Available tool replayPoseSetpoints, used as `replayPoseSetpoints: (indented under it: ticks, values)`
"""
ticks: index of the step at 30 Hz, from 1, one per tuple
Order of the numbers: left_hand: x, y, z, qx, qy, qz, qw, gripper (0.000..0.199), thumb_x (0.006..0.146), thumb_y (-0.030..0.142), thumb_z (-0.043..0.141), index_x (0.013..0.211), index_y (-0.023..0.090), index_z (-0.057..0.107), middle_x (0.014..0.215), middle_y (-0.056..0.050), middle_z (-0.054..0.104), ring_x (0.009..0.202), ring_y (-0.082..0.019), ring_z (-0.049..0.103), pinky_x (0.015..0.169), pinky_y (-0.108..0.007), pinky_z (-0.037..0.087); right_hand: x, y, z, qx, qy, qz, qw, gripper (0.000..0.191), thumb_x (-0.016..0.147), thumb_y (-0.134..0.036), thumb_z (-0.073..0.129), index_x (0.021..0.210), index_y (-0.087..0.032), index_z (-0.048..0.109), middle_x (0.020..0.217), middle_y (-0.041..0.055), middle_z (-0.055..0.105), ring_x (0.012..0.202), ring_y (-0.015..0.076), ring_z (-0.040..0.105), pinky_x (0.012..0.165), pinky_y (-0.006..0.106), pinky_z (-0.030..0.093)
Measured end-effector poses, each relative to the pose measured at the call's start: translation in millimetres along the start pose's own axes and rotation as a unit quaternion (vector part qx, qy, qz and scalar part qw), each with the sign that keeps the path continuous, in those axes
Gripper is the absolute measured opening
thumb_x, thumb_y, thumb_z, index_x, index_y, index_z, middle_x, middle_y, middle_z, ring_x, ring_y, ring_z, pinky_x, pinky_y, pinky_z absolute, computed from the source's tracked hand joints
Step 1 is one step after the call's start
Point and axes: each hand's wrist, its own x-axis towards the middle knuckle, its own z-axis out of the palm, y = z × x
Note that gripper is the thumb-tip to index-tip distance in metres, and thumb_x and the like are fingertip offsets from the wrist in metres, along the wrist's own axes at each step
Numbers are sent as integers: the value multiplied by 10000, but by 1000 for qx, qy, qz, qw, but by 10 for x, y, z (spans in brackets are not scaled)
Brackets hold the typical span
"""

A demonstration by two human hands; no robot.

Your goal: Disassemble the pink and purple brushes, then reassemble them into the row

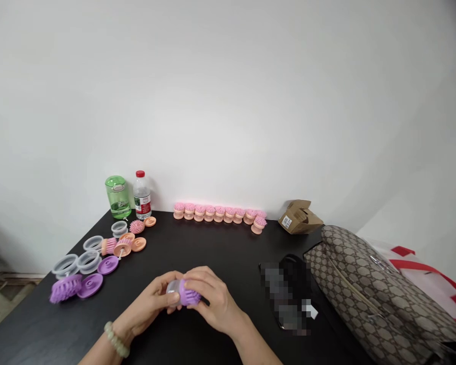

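My left hand [148, 300] and my right hand [213, 299] hold a purple silicone brush head with a clear plastic ring [184, 293] between them over the black table [228, 253]. Fingers of both hands wrap it and hide much of it. To the left lie several loose parts: purple bristled brush heads [66, 288], flat purple discs [90, 285], clear plastic rings [88, 261] and peach discs [139, 244]. A pink brush [108, 246] lies among them.
Assembled pink brushes on peach bases [216, 213] stand in a row along the wall. Behind them are a green bottle [117, 197], a water bottle [142, 195] and a cardboard box [300, 218]. A patterned handbag [376, 299] and a blurred dark object [285, 294] lie right.
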Motion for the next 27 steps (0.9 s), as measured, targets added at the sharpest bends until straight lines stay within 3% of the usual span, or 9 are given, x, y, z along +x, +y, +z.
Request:
replayPoseSetpoints:
  ticks: [3,7,11,13,16,18,20,24,27]
  values:
    - [1,-20,7,-35,-19,-16,999,500,727,511,798,1002,124,641,720,-23,603,622,-116,513,544,-213,318,6,-19,-31,16,-16,-3,1000,314,924,-137,596,1203,-279,620,1136,73,698,1041,232,642,869,405,581]
    - [-9,-13,54,-17,22,28,999,477,685,435,850,997,144,637,791,-1,590,680,-109,502,600,-215,354,-33,3,-39,6,-18,33,999,309,892,-183,666,1187,-265,626,1137,78,693,1029,245,646,874,395,569]
    - [0,-19,88,7,52,70,996,512,622,383,902,993,165,626,857,3,596,748,-126,509,671,-229,374,-107,65,38,6,19,140,990,362,747,-247,810,1076,-256,657,1018,48,710,898,243,669,795,357,562]
    - [11,-33,94,20,63,104,992,513,626,393,902,1002,181,625,916,-13,600,797,-151,533,712,-252,398,-131,88,107,32,48,241,969,302,683,-241,832,933,-235,663,863,15,694,764,213,655,700,317,544]
    - [14,-43,94,75,72,191,976,424,679,420,869,978,200,663,1065,-56,566,922,-199,544,794,-301,429,-130,91,210,181,65,371,908,249,689,-322,816,811,-208,630,716,-16,629,642,167,598,606,278,500]
    - [-1,-30,97,128,66,218,965,368,710,430,846,963,207,698,1135,-77,523,988,-225,530,820,-321,440,-113,73,255,295,72,405,863,292,723,-413,797,822,-195,630,717,-8,622,639,158,584,596,273,492]
    - [-22,-9,106,134,51,212,967,441,706,459,843,1051,227,695,1165,-85,495,1002,-236,524,819,-332,451,-101,50,274,358,83,407,837,353,727,-479,795,849,-186,640,744,5,627,659,158,577,606,277,494]
    - [-36,7,128,12,69,182,981,671,716,578,795,1249,249,554,1169,-79,506,976,-215,518,820,-325,439,-112,34,268,344,96,400,844,383,697,-479,827,877,-188,654,777,13,638,695,165,577,644,285,496]
    - [-19,-4,137,6,112,154,982,504,774,582,741,1049,185,601,953,-31,543,853,-167,494,751,-279,397,-135,66,266,293,105,392,866,360,682,-414,848,900,-198,661,825,23,662,759,189,613,696,291,505]
